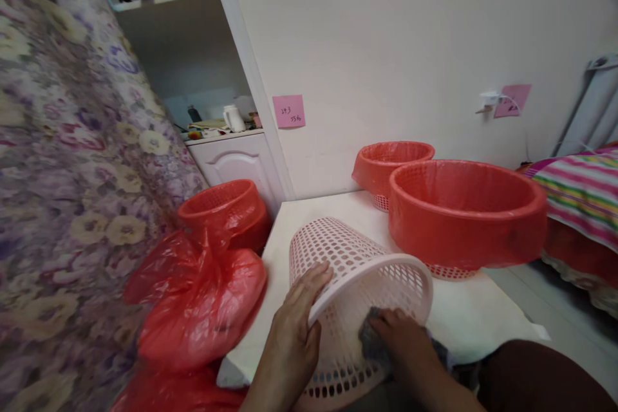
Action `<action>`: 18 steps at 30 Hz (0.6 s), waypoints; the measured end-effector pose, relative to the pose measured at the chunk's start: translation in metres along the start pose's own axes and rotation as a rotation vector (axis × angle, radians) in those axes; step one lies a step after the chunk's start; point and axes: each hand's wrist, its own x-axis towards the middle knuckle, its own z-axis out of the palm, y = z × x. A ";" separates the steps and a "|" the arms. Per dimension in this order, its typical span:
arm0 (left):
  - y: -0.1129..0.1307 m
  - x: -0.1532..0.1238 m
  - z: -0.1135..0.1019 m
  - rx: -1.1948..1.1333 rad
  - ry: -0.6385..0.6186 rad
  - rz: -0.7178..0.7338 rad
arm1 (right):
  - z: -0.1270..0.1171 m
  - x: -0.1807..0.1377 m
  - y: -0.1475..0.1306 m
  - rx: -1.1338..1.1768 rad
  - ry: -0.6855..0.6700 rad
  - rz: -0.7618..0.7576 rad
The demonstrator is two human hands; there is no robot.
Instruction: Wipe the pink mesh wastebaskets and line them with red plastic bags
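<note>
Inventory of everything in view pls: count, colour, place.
open basket: 1, pale pink, tilted on table
cloth: 1, grey, in basket's mouth
bag-lined baskets: 3, red, two on table's right, one left of table
filled bag: at least 1, red, left
table: 1, whitish, centre
curtain: 1, floral, left
cabinet: 1, white, back left
jug: 1, white, cabinet shelf; smaller clutter unclear
notes: 2, pink, wall
plug: 1, white, by right note
striped cover: 1, multicoloured, far right
left hand: 1, on basket's rim
right hand: 1, on cloth
</note>
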 end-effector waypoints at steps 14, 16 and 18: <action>-0.043 -0.095 0.045 -0.039 0.311 -0.289 | 0.012 -0.012 -0.008 0.400 -0.053 -0.110; -0.039 -0.091 0.039 -0.019 0.282 -0.274 | 0.013 -0.018 -0.013 0.556 -0.132 -0.175; -0.032 -0.077 0.025 0.038 0.243 -0.185 | 0.009 -0.024 -0.016 0.726 -0.241 -0.180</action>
